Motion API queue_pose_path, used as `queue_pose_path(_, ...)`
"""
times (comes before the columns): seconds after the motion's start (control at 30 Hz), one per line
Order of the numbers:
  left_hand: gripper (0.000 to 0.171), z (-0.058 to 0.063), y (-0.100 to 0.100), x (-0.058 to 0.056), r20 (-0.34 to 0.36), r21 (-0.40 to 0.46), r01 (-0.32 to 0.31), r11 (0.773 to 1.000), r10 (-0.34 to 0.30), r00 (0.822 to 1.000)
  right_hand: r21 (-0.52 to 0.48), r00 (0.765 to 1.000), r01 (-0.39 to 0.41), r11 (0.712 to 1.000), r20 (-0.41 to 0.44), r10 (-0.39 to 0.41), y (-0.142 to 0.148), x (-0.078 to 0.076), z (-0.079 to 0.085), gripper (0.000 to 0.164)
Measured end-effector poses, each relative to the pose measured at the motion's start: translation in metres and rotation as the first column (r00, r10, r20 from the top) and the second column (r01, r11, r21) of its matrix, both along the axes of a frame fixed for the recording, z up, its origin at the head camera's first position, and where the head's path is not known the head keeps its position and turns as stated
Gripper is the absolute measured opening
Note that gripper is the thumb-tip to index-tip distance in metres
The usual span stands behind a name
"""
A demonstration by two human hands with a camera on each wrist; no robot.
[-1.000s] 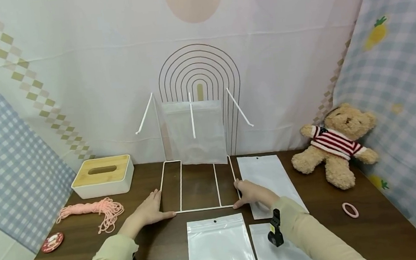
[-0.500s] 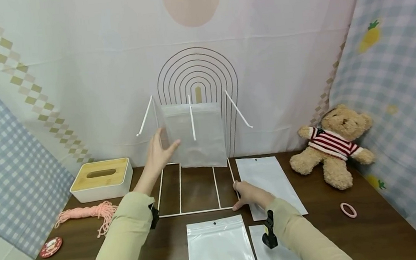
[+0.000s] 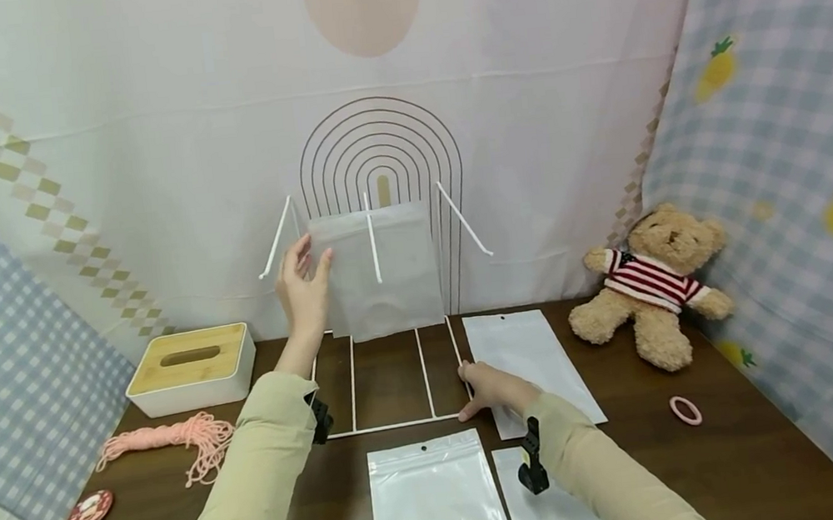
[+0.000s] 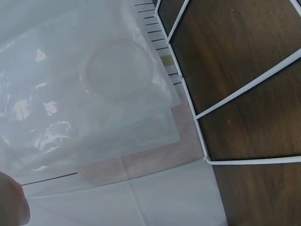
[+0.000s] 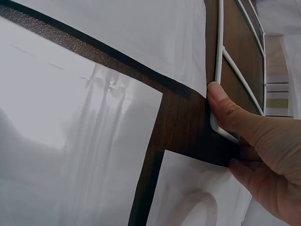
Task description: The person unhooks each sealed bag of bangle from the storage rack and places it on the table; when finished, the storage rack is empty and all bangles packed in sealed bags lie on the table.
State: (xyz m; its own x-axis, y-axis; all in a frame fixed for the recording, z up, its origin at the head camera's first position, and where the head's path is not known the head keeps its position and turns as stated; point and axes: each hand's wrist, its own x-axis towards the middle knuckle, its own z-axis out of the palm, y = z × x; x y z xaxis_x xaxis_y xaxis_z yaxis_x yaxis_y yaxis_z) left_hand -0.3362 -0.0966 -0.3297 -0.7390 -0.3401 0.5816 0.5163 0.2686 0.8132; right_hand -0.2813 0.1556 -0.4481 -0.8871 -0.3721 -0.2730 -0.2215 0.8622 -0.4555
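A white wire rack (image 3: 395, 424) stands on the brown table, its base flat and its hooks rising at the back. Translucent bags (image 3: 389, 283) hang from the middle hook. My left hand (image 3: 304, 292) is raised at the bags' left edge, with straight fingers and the thumb touching that edge. The left wrist view shows the bags (image 4: 108, 94) close up, the rack wire (image 4: 254, 161) and one fingertip (image 4: 11, 205) clear of the plastic. My right hand (image 3: 487, 389) grips the rack's front right corner. In the right wrist view its thumb (image 5: 225, 106) lies against the wire (image 5: 219, 56).
White zip pouches lie flat in front of the rack (image 3: 435, 501) and to its right (image 3: 527, 358). A tissue box (image 3: 189, 370), pink cord (image 3: 170, 438) and a red badge (image 3: 88, 511) sit left. A teddy bear (image 3: 648, 284) and a pink hair ring (image 3: 684, 410) sit right.
My left hand left the rack's front left corner and rose to the hanging bags' left edge. My right hand stayed on the front right corner.
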Motion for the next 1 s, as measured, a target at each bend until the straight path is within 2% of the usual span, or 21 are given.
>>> queue_pose_path(0.13, 0.035, 0.001, -0.001, 0.001, -0.068, 0.052, 0.0, 0.999, 0.003, 0.998, 0.017, 1.0, -0.007, 1.0, -0.002, 0.007, 0.001, -0.001, 0.001, 0.083)
queue_pose_path(0.23, 0.035, 0.004, 0.0, 0.0, -0.069, 0.064, 0.011, 0.998, -0.007, 0.998, 0.021, 1.0, -0.005, 1.0, 0.002, 0.005, 0.001, -0.001, 0.002, 0.084)
queue_pose_path(0.47, 0.047, 0.006, 0.002, -0.001, -0.035, 0.078, 0.064, 0.995, -0.061, 0.998, 0.018, 1.0, -0.004, 1.0, 0.001, 0.003, 0.0, 0.001, 0.003, 0.083)
queue_pose_path(0.6, 0.057, 0.0, 0.005, -0.003, -0.051, 0.024, 0.079, 0.997, -0.077, 0.996, 0.022, 1.0, -0.001, 1.0, 0.005, 0.001, 0.001, 0.001, 0.003, 0.083)
queue_pose_path(0.7, 0.061, -0.005, 0.009, -0.006, -0.105, -0.022, 0.079, 0.997, -0.081, 0.991, 0.021, 1.0, 0.01, 1.0, 0.012, -0.011, 0.001, 0.002, 0.003, 0.083)
queue_pose_path(0.8, 0.06, -0.011, 0.011, -0.007, -0.193, -0.039, 0.055, 0.998, -0.061, 0.979, 0.022, 1.0, 0.015, 1.0, 0.013, -0.015, 0.002, 0.001, 0.002, 0.083)
queue_pose_path(1.0, 0.047, -0.019, 0.014, -0.006, -0.356, -0.032, -0.047, 0.998, 0.032, 0.934, 0.037, 1.0, -0.018, 0.999, -0.007, 0.018, 0.001, 0.002, 0.002, 0.082)
